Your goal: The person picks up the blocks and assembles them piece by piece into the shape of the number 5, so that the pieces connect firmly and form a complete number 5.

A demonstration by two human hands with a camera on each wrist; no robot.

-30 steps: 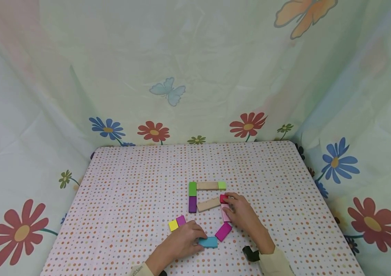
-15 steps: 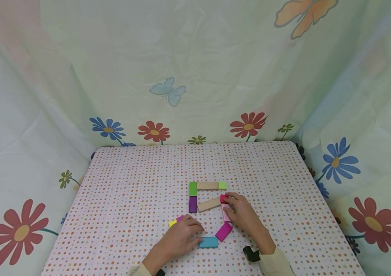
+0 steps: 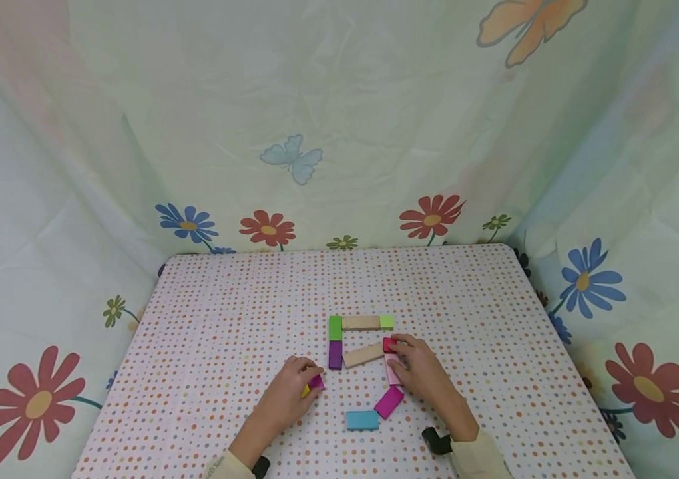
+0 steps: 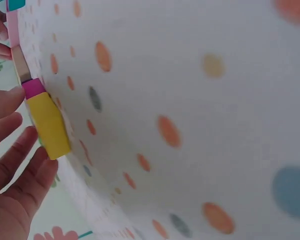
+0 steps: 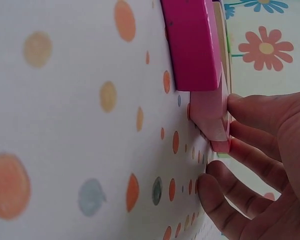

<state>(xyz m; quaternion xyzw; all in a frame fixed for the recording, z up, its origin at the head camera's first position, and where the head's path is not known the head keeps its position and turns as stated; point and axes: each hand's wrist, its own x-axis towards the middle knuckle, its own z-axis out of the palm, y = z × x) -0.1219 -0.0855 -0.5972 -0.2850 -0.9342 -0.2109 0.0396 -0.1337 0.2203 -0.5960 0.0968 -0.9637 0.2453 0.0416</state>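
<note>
My left hand point(image 3: 288, 392) is around the small magenta block point(image 3: 316, 382) and the yellow block point(image 4: 51, 127), which lie end to end. Its thumb is on the near side of the magenta block and the fingertips on the far side; the yellow block is mostly hidden by the hand from above. My right hand point(image 3: 420, 366) rests at the right side of the block figure, thumb against the light pink block point(image 5: 210, 107) and index finger at the small red block point(image 3: 388, 344). Its other fingers hang loosely bent close to the tablecloth.
A larger magenta block point(image 3: 389, 403) and a blue block point(image 3: 362, 420) lie nearer me. Beyond them are a purple block point(image 3: 335, 355), a green block point(image 3: 335, 328), two wooden planks point(image 3: 361, 323) and a light green block point(image 3: 386, 322). The dotted tablecloth point(image 3: 226, 313) lies beneath.
The left hand has left the blue block and moved left and away from me to the yellow and small magenta blocks. The right hand has stayed in place.
</note>
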